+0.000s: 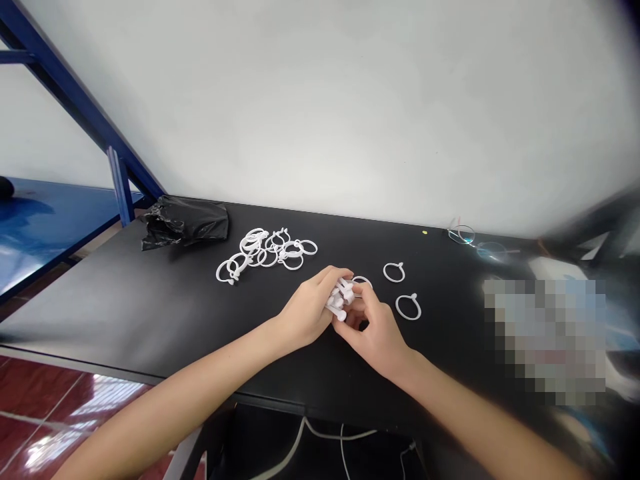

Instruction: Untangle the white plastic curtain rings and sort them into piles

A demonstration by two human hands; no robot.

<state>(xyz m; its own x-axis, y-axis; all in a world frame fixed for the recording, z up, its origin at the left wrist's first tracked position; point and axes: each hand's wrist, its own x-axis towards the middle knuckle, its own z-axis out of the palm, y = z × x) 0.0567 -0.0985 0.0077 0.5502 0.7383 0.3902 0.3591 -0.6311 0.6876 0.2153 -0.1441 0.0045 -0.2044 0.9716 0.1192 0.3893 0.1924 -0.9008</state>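
Observation:
My left hand (311, 305) is wrapped around a bunch of white plastic rings (341, 293) with small knobbed ends, above the middle of the black table. From the right, my right hand (379, 331) pinches at the same bunch with thumb and fingers. Part of another white ring (364, 279) shows just behind my right fingers; I cannot tell whether it is held. Two loose rings, one farther back (395, 281) and one nearer (411, 319), lie to the right of my hands. A loose pile of several similar rings (267, 256) lies to the left.
At the table's back left lies a crumpled black plastic bag (193, 223). Eyeglasses (467, 239) rest near the wall at right, beside a blurred-out package (545, 333). A blue metal frame (75, 100) stands at left. Cables (295, 447) hang below the table's front edge (280, 402).

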